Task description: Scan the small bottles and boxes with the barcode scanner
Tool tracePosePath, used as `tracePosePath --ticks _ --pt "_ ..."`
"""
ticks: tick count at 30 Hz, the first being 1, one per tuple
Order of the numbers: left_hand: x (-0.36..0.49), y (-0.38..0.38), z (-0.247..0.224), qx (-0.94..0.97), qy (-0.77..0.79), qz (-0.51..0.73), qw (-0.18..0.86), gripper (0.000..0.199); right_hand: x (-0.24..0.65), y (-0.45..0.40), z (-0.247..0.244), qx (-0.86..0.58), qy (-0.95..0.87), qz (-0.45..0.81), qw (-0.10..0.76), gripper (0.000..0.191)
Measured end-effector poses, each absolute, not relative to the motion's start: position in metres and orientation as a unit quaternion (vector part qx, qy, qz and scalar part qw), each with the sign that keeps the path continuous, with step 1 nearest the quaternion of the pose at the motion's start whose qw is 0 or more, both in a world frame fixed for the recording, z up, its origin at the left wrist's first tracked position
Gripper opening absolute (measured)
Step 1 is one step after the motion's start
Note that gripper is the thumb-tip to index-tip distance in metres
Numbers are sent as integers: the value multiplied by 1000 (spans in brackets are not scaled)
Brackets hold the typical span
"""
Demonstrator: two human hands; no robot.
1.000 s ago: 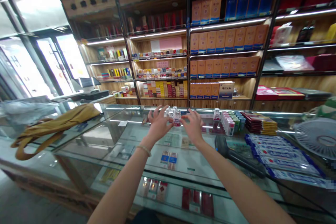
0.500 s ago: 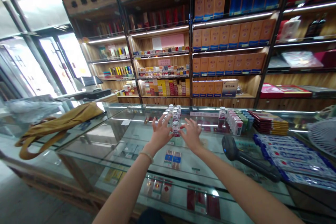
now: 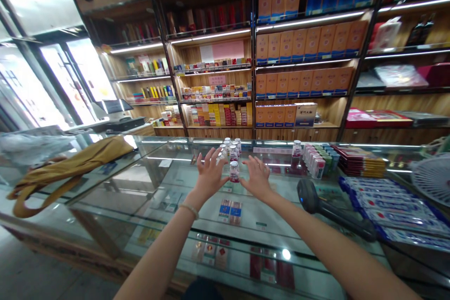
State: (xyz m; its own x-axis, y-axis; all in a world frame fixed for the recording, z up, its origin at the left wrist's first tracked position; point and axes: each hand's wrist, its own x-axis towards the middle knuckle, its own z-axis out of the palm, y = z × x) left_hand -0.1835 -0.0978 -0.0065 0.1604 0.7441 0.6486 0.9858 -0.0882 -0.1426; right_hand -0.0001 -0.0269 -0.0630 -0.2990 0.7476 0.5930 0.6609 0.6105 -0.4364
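On the glass counter point(image 3: 281, 215) a small white-capped bottle point(image 3: 234, 171) stands upright between my two hands. My left hand point(image 3: 210, 173) is on its left, fingers spread, thumb pointing toward the bottle. To its right, my right hand point(image 3: 257, 176) also has its fingers apart, the thumb near the bottle's base. Whether either thumb touches the glass is too small to tell. Just behind stands a cluster of several like bottles point(image 3: 234, 151), partly covered by my left fingers. One more such bottle point(image 3: 296, 148) stands apart at the right.
A black handheld scanner point(image 3: 333, 213) lies right of my right hand. Beyond it are rows of small tubes point(image 3: 318, 167), stacked red-gold packs point(image 3: 362, 161), blue-white packets point(image 3: 393, 211) and a white fan point(image 3: 432, 178). A mustard bag point(image 3: 80, 164) lies at left. Boxed goods fill the back shelves.
Both hands have drawn slightly away from the front bottle, and their fingers are spread wider. The bottle stays upright in front of the cluster. The camera view has shifted a little.
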Motion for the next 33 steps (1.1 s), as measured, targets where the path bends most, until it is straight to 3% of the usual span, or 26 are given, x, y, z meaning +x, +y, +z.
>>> tracePosePath --ticks 4,12,33 --pt "-181 -99 -5 -722 -593 -208 291 55 -2 -25 -63 -443 -816 56 367 50" --pt "-180 -89 -3 -734 -586 -194 285 44 -14 -21 -62 -447 -819 84 350 31" --pt "-192 -45 27 -740 -582 -151 302 44 -50 20 -54 -496 -794 75 344 26"
